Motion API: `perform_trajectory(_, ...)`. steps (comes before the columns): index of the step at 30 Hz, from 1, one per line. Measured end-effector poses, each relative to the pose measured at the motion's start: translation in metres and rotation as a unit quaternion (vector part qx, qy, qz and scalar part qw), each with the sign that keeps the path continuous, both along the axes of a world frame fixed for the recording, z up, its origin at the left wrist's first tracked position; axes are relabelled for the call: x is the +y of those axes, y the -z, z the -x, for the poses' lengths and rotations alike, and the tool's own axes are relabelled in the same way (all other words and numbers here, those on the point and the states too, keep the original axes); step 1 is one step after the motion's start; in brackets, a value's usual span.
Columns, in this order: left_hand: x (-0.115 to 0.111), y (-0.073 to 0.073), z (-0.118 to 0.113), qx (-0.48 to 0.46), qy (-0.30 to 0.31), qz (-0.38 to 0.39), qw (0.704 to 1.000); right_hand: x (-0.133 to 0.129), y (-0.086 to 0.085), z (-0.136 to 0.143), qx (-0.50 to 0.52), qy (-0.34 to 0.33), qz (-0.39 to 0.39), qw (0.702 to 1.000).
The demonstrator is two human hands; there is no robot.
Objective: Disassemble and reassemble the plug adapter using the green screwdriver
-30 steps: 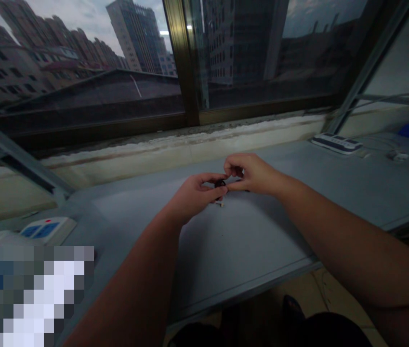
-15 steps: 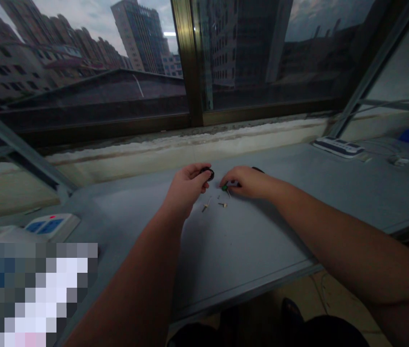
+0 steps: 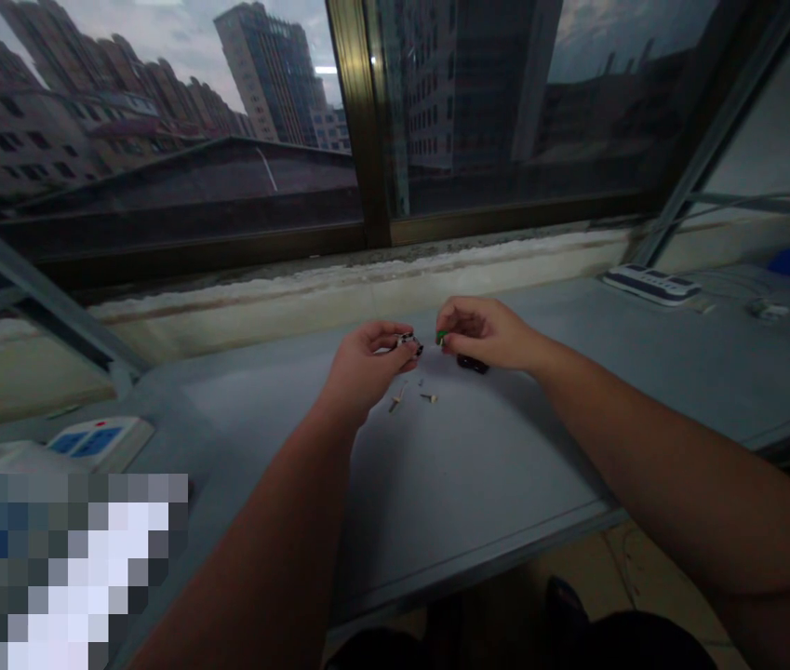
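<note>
Between the fingers and thumb of my left hand (image 3: 375, 361) is a small black and silvery piece (image 3: 409, 342), partly covered by the fingers. My right hand (image 3: 482, 332) pinches a small green part (image 3: 441, 336), held just above the grey table (image 3: 450, 484). Under my right hand a dark object (image 3: 473, 364) rests on the table. Two small pale metal pieces with thin shafts lie nearer to me, one on the left (image 3: 395, 401) and one on the right (image 3: 430, 398). A tiny bit (image 3: 421, 382) lies just above them.
A white power strip with blue parts (image 3: 98, 442) is at the left. Another white and dark strip (image 3: 652, 284) lies at the back right, beside cables and a white plug (image 3: 769, 309). Metal frame bars (image 3: 63, 293) rise at both sides. A window stands behind the table.
My right hand has lifted off the table with the green part, uncovering the dark object. My left hand has shifted slightly right, and the piece in it has turned.
</note>
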State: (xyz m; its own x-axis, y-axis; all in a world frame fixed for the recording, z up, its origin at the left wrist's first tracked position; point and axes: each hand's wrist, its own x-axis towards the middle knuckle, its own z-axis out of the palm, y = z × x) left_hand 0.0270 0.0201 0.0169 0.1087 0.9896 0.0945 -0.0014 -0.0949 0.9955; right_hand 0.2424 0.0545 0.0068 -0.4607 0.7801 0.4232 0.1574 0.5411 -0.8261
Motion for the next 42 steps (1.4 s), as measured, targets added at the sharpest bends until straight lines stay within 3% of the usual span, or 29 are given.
perform_trajectory(8,-0.002,0.000,-0.002,0.009,0.038,-0.019,0.999,-0.001,0.000,0.009,0.051,-0.002,0.070,0.996)
perform_trajectory(17,-0.005,-0.001,-0.002,0.061,0.029,-0.041,0.997,-0.001,0.003,0.012,0.061,0.000,0.102,0.993)
perform_trajectory(30,-0.005,0.000,-0.005,0.019,0.029,-0.025,0.999,-0.002,0.003,0.014,0.049,0.031,0.059,0.997)
perform_trajectory(42,-0.006,-0.004,-0.006,-0.019,0.038,-0.039,0.998,-0.004,0.000,0.016,0.094,-0.021,0.129,0.987)
